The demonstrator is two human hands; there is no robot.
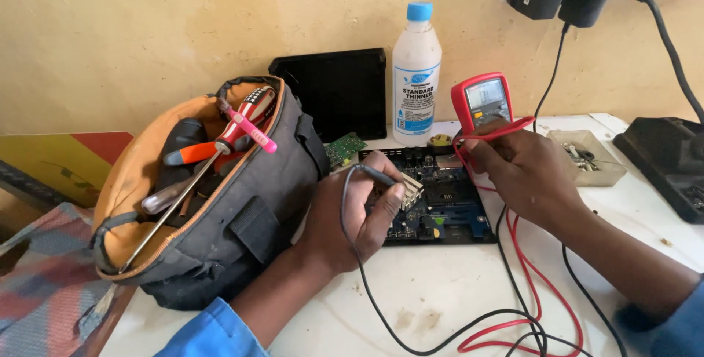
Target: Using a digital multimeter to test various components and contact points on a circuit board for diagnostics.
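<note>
White laminate covers the bench [440, 291], which stands against a yellow wall. Largest on it is the grey tool bag [242, 210] at the left edge, its mouth open and tan-lined, with a red-handled screwdriver [246, 118], a pink-handled tool and a long metal shaft poking out. Behind it, leaning on the wall at the back edge, is a black ribbed panel [341, 89]. Just right of that stands a white plastic bottle [416, 78] with a blue cap. A dark tray [667, 162] sits at the right edge, with a small clear parts box [590, 155] beside it.

Mid-bench, near the back, lies the blue circuit board [444, 206] in its black frame. A red multimeter [484, 100] stands propped just behind it, beside the bottle.

Over the board's left end, the left hand [348, 214] has its fingers [385, 195] curled closed around a black test probe [374, 175], whose black lead [381, 313] loops down across the bench toward the front edge. At the board's right end, the right hand [524, 170] has its fingers folded over the red lead [488, 137], which runs up toward the meter; whether they pinch a probe tip I cannot tell, since the hand hides it. Red and black leads tangle at the front edge on the right.
</note>
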